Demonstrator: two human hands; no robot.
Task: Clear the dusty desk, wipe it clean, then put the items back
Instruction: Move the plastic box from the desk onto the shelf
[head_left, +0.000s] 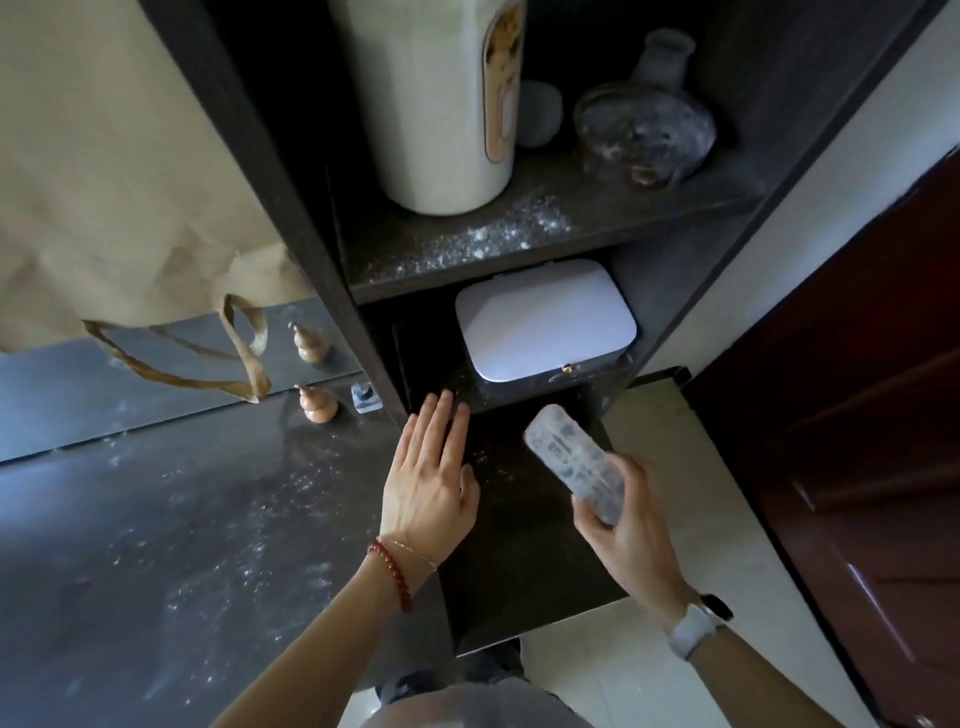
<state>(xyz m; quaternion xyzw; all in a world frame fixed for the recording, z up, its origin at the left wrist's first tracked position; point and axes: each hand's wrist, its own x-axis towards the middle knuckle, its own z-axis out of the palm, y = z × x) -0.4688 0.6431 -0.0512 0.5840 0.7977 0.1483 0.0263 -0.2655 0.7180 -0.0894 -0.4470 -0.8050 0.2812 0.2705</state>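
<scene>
The dark desk top (171, 545) is speckled with white dust. My left hand (431, 473) lies flat with straight fingers over the desk's right part, near the foot of the shelf unit (291, 171). My right hand (631, 535) grips a translucent remote-like case (574, 462) and holds it tilted above the desk's right end. A small wooden gourd (317, 405) and a small grey object (363, 402) stand at the back of the desk. A white box (545, 319) sits in the low shelf opening.
The upper shelf (467, 244) is dusty and carries a tall cream vase (436, 98), a grey cup (540, 111) and a dusty glass flask (647, 124). A beige cloth bag (114, 171) hangs at left. A dark red door (872, 415) is right, tiled floor (691, 509) below.
</scene>
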